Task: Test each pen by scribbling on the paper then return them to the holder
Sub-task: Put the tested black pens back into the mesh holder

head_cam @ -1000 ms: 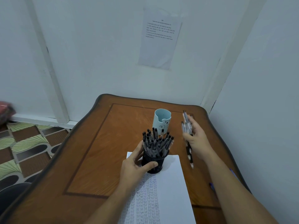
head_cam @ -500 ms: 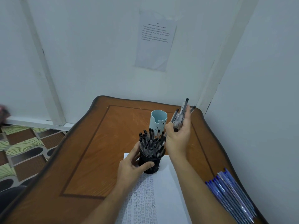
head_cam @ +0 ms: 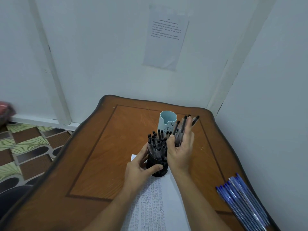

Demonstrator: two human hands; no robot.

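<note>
The right hand (head_cam: 180, 148) grips a bundle of black pens (head_cam: 180, 130), fingers curled round the middle of the barrels, caps fanning up and away just beside the black holder (head_cam: 157, 165). The left hand (head_cam: 139, 169) clasps that holder, thumb across its front and fingers round the far side, steadying it where it stands on the top edge of the paper (head_cam: 158, 205). The holder is already crowded with capped pens.

The pens look light, stiff and smooth, so a loose bundle is likely to slide or splay; holding them mid-barrel, as here, seems the surest grip. The holder is probably light and top-heavy when full, so a hand low on its wall should keep it from tipping as more go in.

A pale blue cup (head_cam: 167, 124) stands behind the holder. A heap of blue pens (head_cam: 241, 200) lies near the table's right edge, well apart from the hands. The table (head_cam: 103, 164) is glossy brown wood, likely slick for anything dropped, set in a corner of white walls, with a printed notice (head_cam: 165, 35) taped above and patterned floor (head_cam: 25, 147) to the left
</note>
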